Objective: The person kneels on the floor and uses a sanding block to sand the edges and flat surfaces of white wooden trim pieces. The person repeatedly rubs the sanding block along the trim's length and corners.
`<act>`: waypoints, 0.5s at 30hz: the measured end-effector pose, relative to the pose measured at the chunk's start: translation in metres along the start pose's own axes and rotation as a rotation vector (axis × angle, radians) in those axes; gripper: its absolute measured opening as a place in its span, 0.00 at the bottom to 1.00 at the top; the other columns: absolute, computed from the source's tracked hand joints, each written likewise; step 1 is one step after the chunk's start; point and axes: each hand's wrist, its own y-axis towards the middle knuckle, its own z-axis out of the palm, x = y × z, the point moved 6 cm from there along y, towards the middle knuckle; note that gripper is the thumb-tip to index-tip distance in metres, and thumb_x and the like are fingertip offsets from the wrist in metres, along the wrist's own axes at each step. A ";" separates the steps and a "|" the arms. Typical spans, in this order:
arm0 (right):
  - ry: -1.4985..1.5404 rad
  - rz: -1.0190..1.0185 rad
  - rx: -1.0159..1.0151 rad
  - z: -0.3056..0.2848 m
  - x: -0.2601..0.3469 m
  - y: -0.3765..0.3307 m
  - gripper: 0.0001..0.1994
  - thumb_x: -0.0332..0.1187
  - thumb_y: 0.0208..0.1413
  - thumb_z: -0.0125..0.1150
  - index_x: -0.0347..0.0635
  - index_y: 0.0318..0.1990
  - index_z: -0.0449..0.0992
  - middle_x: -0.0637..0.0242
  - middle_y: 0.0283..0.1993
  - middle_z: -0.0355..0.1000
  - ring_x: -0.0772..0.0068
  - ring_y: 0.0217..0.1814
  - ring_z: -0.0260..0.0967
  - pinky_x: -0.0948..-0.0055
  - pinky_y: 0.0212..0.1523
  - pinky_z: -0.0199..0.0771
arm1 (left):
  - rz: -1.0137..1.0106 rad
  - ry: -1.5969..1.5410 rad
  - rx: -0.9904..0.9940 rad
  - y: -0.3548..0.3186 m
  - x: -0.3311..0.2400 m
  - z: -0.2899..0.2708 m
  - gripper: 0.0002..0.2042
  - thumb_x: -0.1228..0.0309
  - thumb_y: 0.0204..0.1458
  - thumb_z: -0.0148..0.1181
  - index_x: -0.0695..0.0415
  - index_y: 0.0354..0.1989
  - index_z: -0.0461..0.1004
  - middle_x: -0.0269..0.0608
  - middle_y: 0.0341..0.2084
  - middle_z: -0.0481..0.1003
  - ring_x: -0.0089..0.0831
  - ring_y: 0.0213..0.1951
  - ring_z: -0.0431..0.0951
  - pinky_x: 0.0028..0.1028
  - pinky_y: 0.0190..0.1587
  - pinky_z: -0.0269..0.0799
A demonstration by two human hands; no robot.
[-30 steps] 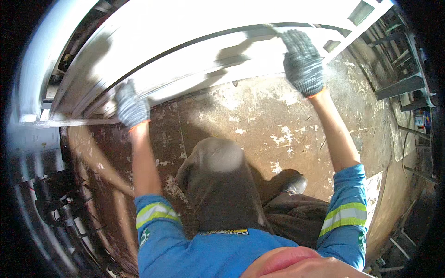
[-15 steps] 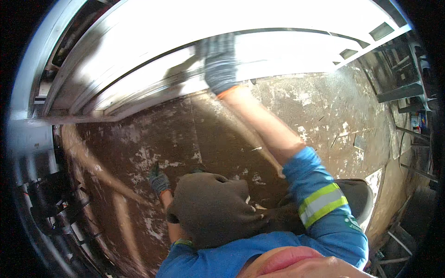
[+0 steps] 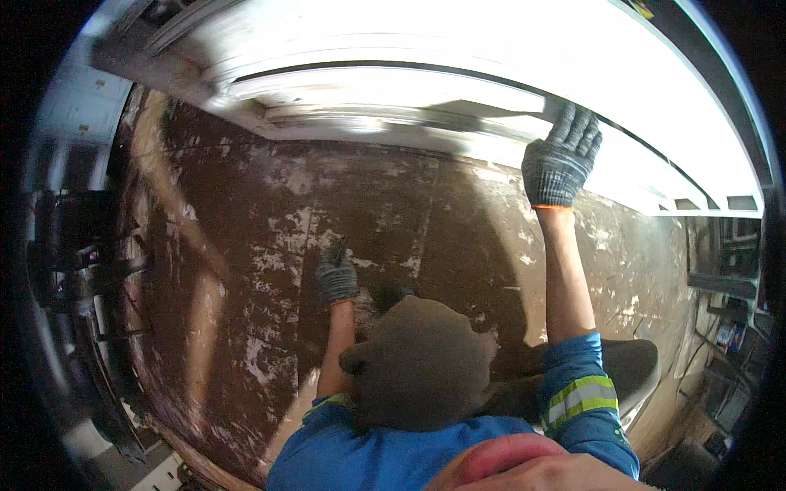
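So the main thing here is a big white panel running across the far side of the scene, lit so hard that most of its face is blown out. A long dark slot curves along it, and on the near side of that there's a recessed channel, shaded and a bit grubby toward the left.

Right hand, in a grey knit glove with an orange cuff edge, is laid over the panel's near strip, right of centre. Fingers are straight and close together, palm down, so it's flat and open rather than gripping anything.

Left hand, same kind of glove, is low over the brown, scuffed floor, just left of the person's knee. Something dark shows by its fingertips, but I can't tell how closed that hand is or whether it's got hold of anything.

Container-wise: small box-like openings sit at the panel's right end, too dark to tell what's inside. On the near right, a dark metal rack has a small colourful item close by, too tiny to make out.
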 end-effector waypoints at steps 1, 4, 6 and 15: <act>-0.020 -0.020 0.044 0.001 0.018 0.007 0.34 0.34 0.50 0.49 0.29 0.64 0.52 0.41 0.67 0.50 0.44 0.72 0.43 0.49 0.70 0.35 | 0.045 0.344 0.033 -0.002 -0.015 0.009 0.15 0.75 0.52 0.53 0.60 0.49 0.73 0.49 0.41 0.77 0.35 0.42 0.76 0.29 0.44 0.71; -0.114 -0.141 0.060 0.015 0.079 0.012 0.32 0.37 0.52 0.46 0.28 0.64 0.54 0.40 0.65 0.54 0.43 0.71 0.46 0.48 0.70 0.34 | -0.146 -0.125 0.140 -0.007 -0.061 0.004 0.15 0.75 0.51 0.55 0.61 0.48 0.73 0.48 0.41 0.76 0.35 0.43 0.76 0.28 0.45 0.71; -0.159 -0.230 0.102 0.004 0.151 0.015 0.33 0.41 0.54 0.45 0.28 0.64 0.53 0.40 0.66 0.52 0.43 0.71 0.46 0.47 0.70 0.34 | -0.268 -0.499 0.137 -0.007 -0.063 0.003 0.15 0.75 0.51 0.54 0.61 0.48 0.73 0.46 0.42 0.76 0.34 0.43 0.76 0.28 0.47 0.71; 0.947 -0.871 0.464 -0.043 0.450 0.027 0.23 0.39 0.51 0.52 0.37 0.53 0.70 0.42 0.57 0.63 0.43 0.62 0.57 0.46 0.62 0.53 | 0.098 -0.333 -0.069 0.005 -0.016 0.005 0.14 0.77 0.57 0.44 0.61 0.47 0.75 0.45 0.46 0.75 0.34 0.45 0.76 0.29 0.51 0.70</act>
